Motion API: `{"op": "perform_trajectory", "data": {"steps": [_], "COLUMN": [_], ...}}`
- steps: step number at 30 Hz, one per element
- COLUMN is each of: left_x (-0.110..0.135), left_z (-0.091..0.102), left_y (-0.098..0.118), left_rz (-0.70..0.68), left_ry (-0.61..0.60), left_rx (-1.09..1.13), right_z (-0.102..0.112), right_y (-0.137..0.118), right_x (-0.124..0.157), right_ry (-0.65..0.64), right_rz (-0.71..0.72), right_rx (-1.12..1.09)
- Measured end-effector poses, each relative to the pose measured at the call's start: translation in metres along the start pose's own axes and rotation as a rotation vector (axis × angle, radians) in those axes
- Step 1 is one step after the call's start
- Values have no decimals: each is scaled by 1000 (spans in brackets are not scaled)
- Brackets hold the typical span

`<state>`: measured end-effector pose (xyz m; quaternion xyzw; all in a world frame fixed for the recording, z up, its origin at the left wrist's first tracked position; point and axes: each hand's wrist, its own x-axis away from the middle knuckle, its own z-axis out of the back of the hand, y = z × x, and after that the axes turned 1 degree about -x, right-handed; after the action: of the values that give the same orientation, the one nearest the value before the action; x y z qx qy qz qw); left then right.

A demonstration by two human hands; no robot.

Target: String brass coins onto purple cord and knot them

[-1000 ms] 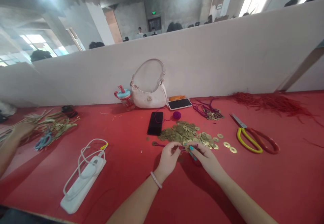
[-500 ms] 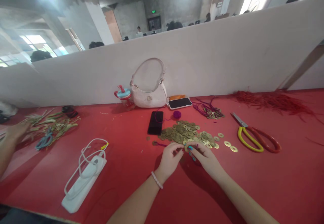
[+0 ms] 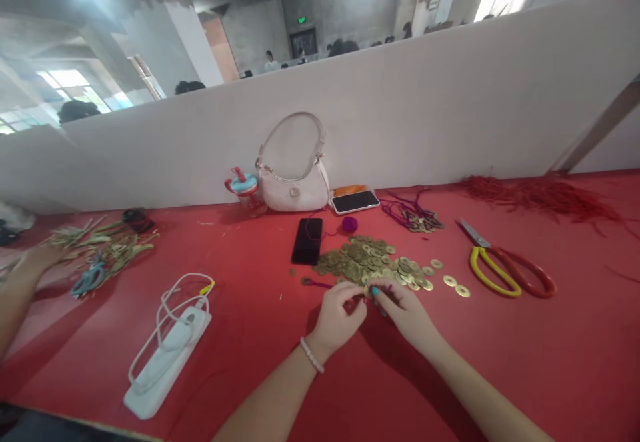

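My left hand (image 3: pixel 339 317) and my right hand (image 3: pixel 406 309) meet just in front of a heap of brass coins (image 3: pixel 367 263) on the red table (image 3: pixel 500 362). Both hands pinch a dark red cord (image 3: pixel 314 284) with a coin on it, held between the fingertips. The cord trails left across the cloth to another coin. A bead bracelet sits on my left wrist. A few loose coins (image 3: pixel 456 285) lie to the right of the heap.
Yellow and red scissors (image 3: pixel 505 272) lie right. A black phone (image 3: pixel 307 241), a second phone (image 3: pixel 355 202), a yarn ball (image 3: pixel 349 224), a white handbag (image 3: pixel 293 175), a small cup (image 3: pixel 244 191) stand behind. A white power strip (image 3: pixel 167 349) lies left. Another person's arm (image 3: pixel 17 289) works at far left.
My two hands have drawn a little closer together and shifted slightly right over the cord. The other person's hand at far left has moved a little.
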<state>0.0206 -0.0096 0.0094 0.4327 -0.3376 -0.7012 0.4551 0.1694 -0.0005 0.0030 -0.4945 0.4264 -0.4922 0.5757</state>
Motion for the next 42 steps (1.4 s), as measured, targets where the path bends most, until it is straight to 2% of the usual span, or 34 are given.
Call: {"op": "perform_trajectory", "data": {"steps": [4, 7, 12, 15, 19, 21, 24, 32, 37, 42], "left_x": [0, -2, -5, -6, -6, -7, -7, -7, -6, -6], "left_z": [-2, -3, 2, 4, 4, 4, 4, 3, 2, 3], "left_y": [-3, -6, -10, -13, -18, -19, -19, -15, -16, -14], "left_rz": [40, 77, 175, 203, 219, 249, 269, 221, 200, 168], "left_ry": [43, 105, 238, 266, 283, 305, 313, 281, 272, 253], "left_rx": [-12, -20, 20, 26, 54, 72, 79, 25, -29, -49], "right_z": [-2, -2, 1, 3, 6, 7, 7, 4, 6, 7], "right_y": [-3, -5, -5, -4, -2, 0, 5, 3, 2, 0], "right_x": [1, 1, 1, 1, 2, 1, 0, 1, 2, 3], "right_ry": [14, -3, -112, -164, -322, -358, -297, -114, -3, 29], "right_rz": [36, 71, 17, -14, 52, 77, 103, 259, 343, 387], "right_rx": [20, -47, -232, -297, -413, -423, -257, 301, 438, 458]}}
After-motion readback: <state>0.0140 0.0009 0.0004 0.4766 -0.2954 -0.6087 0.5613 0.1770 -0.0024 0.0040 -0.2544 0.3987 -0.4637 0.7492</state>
